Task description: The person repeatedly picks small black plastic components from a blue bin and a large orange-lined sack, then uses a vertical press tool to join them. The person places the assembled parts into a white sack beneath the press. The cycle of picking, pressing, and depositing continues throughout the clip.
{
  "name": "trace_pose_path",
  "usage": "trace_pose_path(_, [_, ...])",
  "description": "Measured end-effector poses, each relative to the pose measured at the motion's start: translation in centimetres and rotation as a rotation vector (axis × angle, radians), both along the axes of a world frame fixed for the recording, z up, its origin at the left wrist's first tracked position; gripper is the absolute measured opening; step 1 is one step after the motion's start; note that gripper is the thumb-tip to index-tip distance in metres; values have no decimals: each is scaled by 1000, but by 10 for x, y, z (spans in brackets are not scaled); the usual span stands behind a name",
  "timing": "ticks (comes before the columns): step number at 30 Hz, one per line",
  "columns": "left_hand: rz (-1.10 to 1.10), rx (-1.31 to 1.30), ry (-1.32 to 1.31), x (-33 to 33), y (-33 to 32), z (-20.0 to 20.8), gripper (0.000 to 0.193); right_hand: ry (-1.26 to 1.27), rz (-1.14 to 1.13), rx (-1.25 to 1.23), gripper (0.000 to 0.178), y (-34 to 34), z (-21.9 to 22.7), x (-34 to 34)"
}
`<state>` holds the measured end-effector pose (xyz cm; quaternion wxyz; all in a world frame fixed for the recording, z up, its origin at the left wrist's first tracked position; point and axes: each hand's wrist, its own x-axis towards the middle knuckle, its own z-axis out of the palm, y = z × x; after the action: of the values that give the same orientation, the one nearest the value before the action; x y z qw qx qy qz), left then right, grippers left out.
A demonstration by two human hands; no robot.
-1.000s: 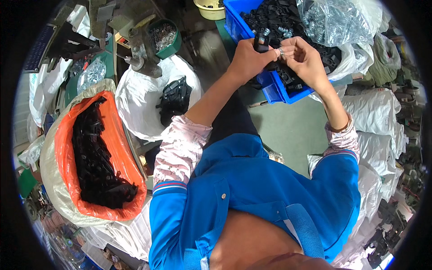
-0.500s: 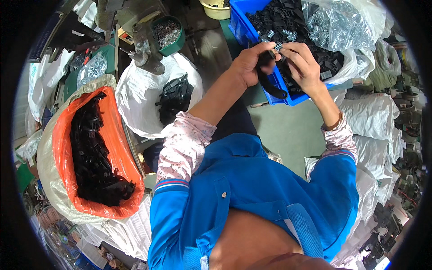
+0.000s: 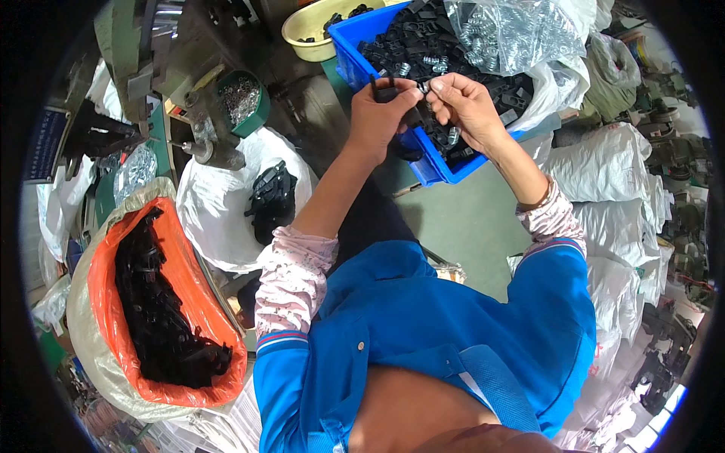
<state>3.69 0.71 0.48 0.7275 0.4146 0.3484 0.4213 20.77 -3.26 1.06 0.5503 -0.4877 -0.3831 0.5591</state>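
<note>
My left hand point(image 3: 375, 121) is closed round a black curved plastic part point(image 3: 387, 95), much of which the fingers and shadow hide. A small metal coil spring point(image 3: 424, 87) sits between the fingertips of both hands, against the black part or very near it. My right hand point(image 3: 470, 112) pinches the spring from the right with thumb and forefinger. Both hands are above the near left side of a blue crate point(image 3: 432, 164). Small black parts point(image 3: 408, 34) fill the crate, with several loose springs point(image 3: 453, 136) among them.
A clear bag of springs point(image 3: 483, 34) lies over the crate's far side. Left stand a cream basin point(image 3: 313, 51), a green tub of small metal pieces point(image 3: 260, 113), a white sack point(image 3: 208, 204) and an orange-lined bag point(image 3: 226, 347) of black parts. White sacks point(image 3: 604, 166) are stacked right.
The whole view has shifted. My left hand has turned, so the black part's curved end no longer hangs plainly below it. My right fingers still pinch the spring.
</note>
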Motion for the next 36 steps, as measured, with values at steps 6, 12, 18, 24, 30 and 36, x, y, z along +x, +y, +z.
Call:
trace_pose_path(6, [-29,-52,-2,-8,8,-10,18,-299,51,143,28,3,9,3])
trace_pose_path(12, [-151,-102,-224,-19,1,-9,18,-241,125,137,25,3,21,-10])
trace_pose_path(18, [-110,-185,-420,-48,-2,-5,19,-323,122,266,23,-13,45,-31])
trace_pose_path(24, [39,-105,-376,-82,-6,-23,20,-362,277,300,18,-13,57,-76])
trace_pose_path(30, [145,-372,-644,-111,-21,-18,17,-459,295,405,16,-13,46,-117])
trace_pose_path(36, [318,-227,-570,-136,-37,-14,21,-988,346,989,16,-4,54,-144])
